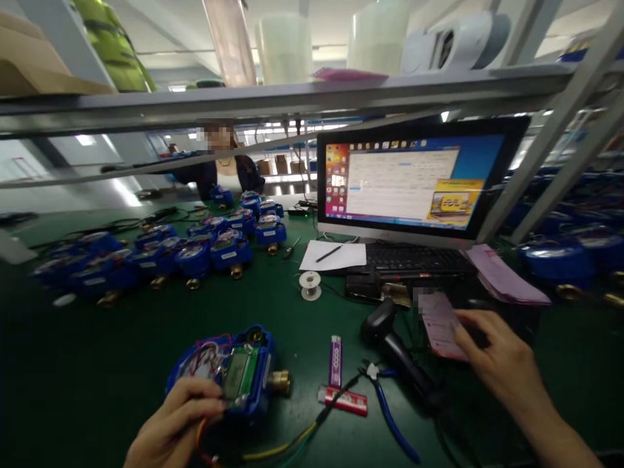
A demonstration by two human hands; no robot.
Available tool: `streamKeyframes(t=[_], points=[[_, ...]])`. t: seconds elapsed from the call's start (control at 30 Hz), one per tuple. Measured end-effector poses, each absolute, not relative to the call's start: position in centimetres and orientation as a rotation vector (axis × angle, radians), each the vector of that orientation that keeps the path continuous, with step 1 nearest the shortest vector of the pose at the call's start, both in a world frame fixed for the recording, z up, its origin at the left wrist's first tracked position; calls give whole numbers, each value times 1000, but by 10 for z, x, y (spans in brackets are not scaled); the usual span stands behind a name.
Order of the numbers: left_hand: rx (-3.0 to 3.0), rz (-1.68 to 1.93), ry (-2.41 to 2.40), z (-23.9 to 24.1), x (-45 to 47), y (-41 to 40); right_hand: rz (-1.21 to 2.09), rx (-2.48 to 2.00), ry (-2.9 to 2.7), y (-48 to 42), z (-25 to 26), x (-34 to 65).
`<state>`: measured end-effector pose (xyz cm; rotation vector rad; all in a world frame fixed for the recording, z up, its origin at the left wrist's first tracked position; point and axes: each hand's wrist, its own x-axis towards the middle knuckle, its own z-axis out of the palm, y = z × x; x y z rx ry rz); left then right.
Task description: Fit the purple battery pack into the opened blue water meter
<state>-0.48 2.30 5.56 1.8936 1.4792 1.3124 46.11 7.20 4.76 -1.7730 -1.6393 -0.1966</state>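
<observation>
My left hand [175, 426] rests on an opened blue water meter [229, 374] at the near edge of the green table; its fingers curl over the meter's exposed green circuit board and coloured wires. A brass fitting sticks out of the meter's right side. My right hand [497, 357] is further right, fingers pinched on a pink slip of paper [439, 325] beside a black barcode scanner [394, 348].
Two lighters [335, 361] and blue-handled cutters [390, 416] lie between my hands. Behind them stand a solder spool [310, 284], a keyboard [414, 260], a monitor [414, 179] and pink papers [502, 276]. Several blue meters [195, 250] fill the far left. Another person [221, 166] sits across the table.
</observation>
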Motion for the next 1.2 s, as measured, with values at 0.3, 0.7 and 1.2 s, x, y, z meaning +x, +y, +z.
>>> streamKeyframes(t=[0.3, 0.7, 1.2], points=[[2159, 1286, 1335, 74, 4, 30, 382, -2062, -2032, 75, 37, 378], [2141, 1320, 1343, 75, 7, 30, 1017, -1056, -2283, 45, 90, 315], [2125, 1276, 1389, 75, 4, 30, 1025, -1085, -2278, 51, 82, 319]])
